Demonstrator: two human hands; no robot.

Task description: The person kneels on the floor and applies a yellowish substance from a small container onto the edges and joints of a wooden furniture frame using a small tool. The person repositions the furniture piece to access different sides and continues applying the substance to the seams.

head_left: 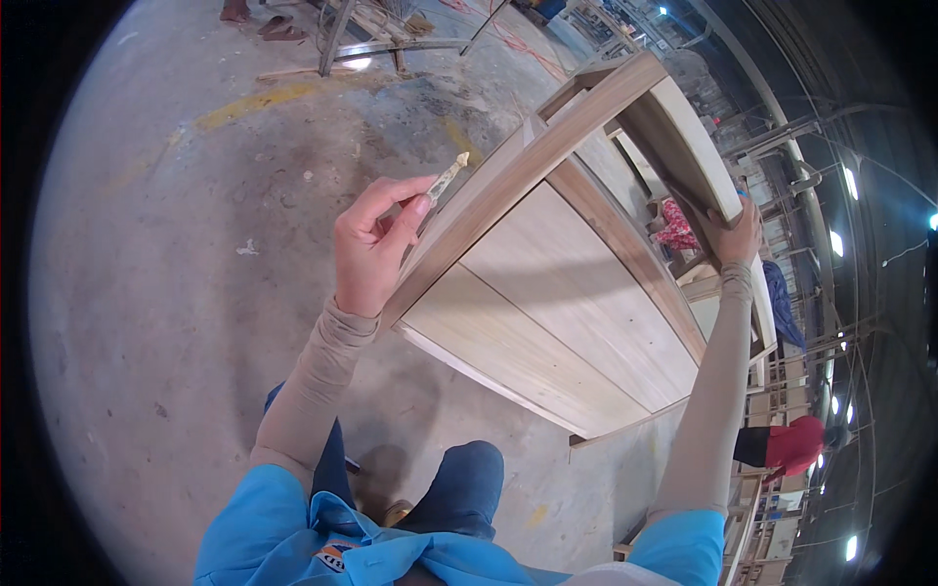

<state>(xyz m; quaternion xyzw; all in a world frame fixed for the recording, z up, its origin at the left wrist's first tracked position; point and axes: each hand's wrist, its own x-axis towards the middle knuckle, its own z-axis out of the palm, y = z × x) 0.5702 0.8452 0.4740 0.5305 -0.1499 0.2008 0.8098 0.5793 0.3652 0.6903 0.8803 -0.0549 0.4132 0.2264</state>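
A pale wooden furniture frame (532,176) with flat side panels (576,283) stands tilted before me. Between thumb and fingers, my left hand (374,239) pinches a small flat stick (448,182) smeared with pale filler. A yellowish lump sits on its tip, close to the frame's left edge. On the far right, my right hand (735,234) wraps round the lower end of a curved wooden rail (692,137) of the same piece. A bit of blue shows by its fingers; I cannot make out what it is.
A stained concrete floor (195,293) spreads to the left. Near the top stands a metal-legged stand (381,44), with sandals (281,27) beside it. A person in a red top (796,444) bends over at the right, and red patterned cloth (674,225) shows through the frame.
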